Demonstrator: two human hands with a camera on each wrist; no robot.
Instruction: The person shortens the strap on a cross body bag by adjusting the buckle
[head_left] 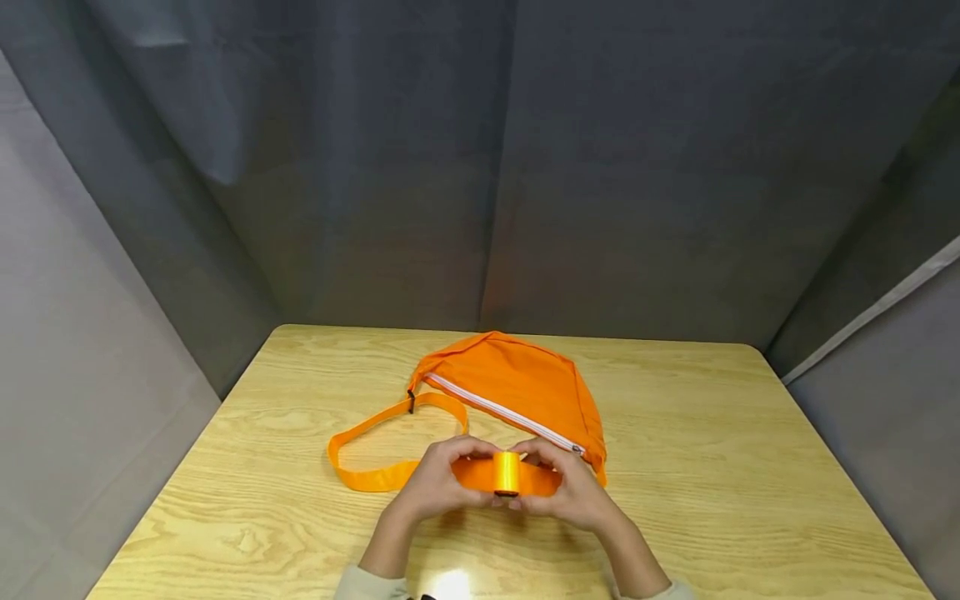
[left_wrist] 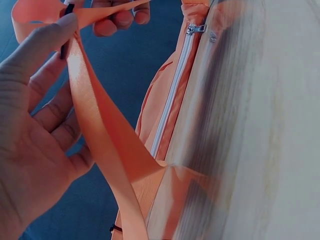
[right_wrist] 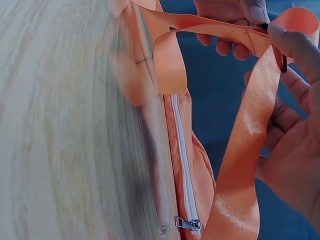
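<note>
The orange bag (head_left: 517,375) lies on the table (head_left: 712,458) just beyond the two hands, its straight edge slanting down toward the right hand (head_left: 573,492). Between the hands, raised in front of the bag, is a stretch of its orange strap (head_left: 378,480); thumb and fingers of the left hand (head_left: 438,483) pinch it on one side, and those of the right hand pinch it on the other, close by a thin black buckle (right_wrist: 284,62). There the webbing doubles into a small upright loop (head_left: 506,468), while a longer bend of it rests on the wood to the left of the left hand. The strap is flat and smooth, with a satiny sheen (the right wrist view shows light catching its fine weave). The bag is a soft half-moon of creased cloth, with a white zipper (head_left: 510,412) along the straight edge and a metal pull (right_wrist: 181,223) at the end nearer the right hand. A second black slider (head_left: 411,402) sits at the bag's left corner. The tabletop has pale, streaky wood grain and rounded far corners; dark grey fabric (head_left: 375,167) hangs behind in soft folds.
</note>
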